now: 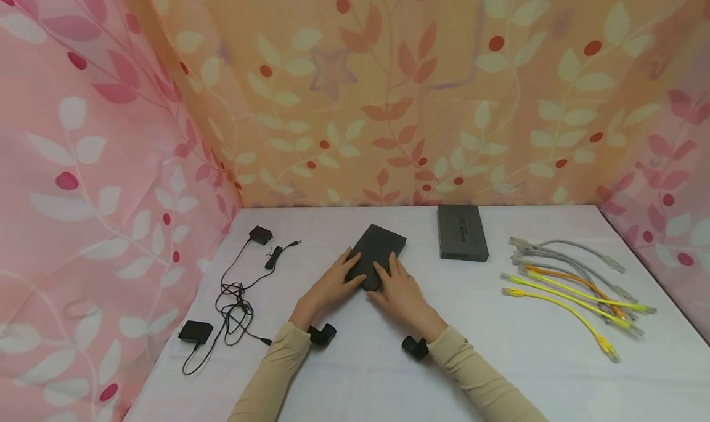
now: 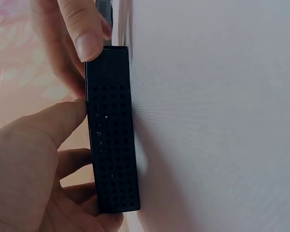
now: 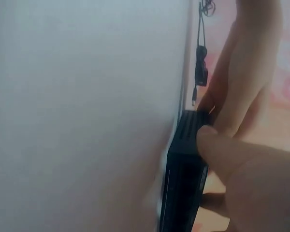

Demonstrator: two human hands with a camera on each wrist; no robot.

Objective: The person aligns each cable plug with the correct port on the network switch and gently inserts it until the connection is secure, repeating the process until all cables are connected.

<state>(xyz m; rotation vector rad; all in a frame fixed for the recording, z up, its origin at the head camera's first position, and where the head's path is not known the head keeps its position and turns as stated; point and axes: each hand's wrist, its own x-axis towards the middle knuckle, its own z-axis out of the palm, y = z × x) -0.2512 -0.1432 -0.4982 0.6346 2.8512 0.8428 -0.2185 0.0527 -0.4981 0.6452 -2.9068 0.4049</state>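
arms (image 1: pixel 275 371) angled inward | left hand (image 1: pixel 331 284): thumb, fingers spread | right hand (image 1: pixel 402 291): fingers extended

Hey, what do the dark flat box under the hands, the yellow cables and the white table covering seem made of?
Dark flat rectangular box: probably painted metal, maybe plastic; matte, with rows of round holes in one side.
Slim yellow cables: likely flexible plastic sheathing, smooth, bending in gentle curves.
White table covering: likely woven fabric, matte, with faint weave-like lines.

Black box (image 1: pixel 376 248): smooth matt top, perforated side, metal or plastic unclear. Right of it: second box (image 1: pixel 463 231), also matt; cables (image 1: pixel 577 302), smooth plastic-looking jackets. Left of it: adapters (image 1: pixel 195 332), black plastic. Under it: white cloth (image 1: pixel 355 385). Behind: printed cloth curtain (image 1: pixel 383 89).
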